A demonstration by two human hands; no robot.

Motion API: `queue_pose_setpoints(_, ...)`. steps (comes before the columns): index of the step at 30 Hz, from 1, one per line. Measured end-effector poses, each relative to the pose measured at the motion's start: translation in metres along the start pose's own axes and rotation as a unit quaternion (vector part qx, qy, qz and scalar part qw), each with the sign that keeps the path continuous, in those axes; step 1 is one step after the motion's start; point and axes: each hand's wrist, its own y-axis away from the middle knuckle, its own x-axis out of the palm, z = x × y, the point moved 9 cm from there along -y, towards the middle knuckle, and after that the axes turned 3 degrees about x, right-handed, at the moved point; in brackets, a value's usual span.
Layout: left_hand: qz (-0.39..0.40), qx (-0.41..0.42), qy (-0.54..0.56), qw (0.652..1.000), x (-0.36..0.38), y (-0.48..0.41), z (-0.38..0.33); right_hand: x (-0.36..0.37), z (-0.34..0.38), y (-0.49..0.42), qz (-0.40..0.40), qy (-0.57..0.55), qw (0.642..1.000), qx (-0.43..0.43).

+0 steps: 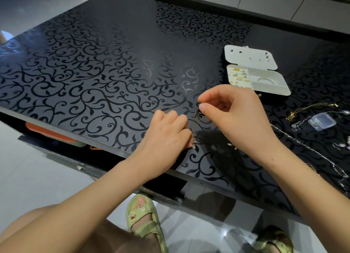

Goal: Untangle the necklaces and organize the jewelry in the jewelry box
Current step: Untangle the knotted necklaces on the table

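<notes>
A thin chain necklace stretches between my two hands just above the black patterned table. My left hand pinches its lower end near a small silver charm. My right hand pinches the upper end between thumb and forefinger. The open white jewelry box lies beyond my right hand, with rings and earrings in its left compartment and studs on its lid. A gold necklace and silver chains lie on the table to the right.
A small clear plastic case sits among the chains at the right. Tiny loose pieces lie by my right wrist. The table's front edge runs diagonally under my forearms, with my sandalled feet on the tiled floor below.
</notes>
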Motion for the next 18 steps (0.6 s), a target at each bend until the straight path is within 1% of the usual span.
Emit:
queue_pose_setpoints(4,-0.025,-0.008,0.015,1.000,0.003,0.004,0.003,0.001,-0.002,-0.001,0.002,-0.002,1.000,0.009)
queue_pose_setpoints(12,-0.050,-0.016,0.087,0.995,0.003,0.010,0.011,0.009,-0.010,0.004,0.018,-0.022,0.999,0.030)
queue_pose_setpoints(18,-0.067,-0.011,0.123,0.990,-0.007,0.010,0.015,0.029,-0.027,0.010,0.044,-0.062,0.994,0.079)
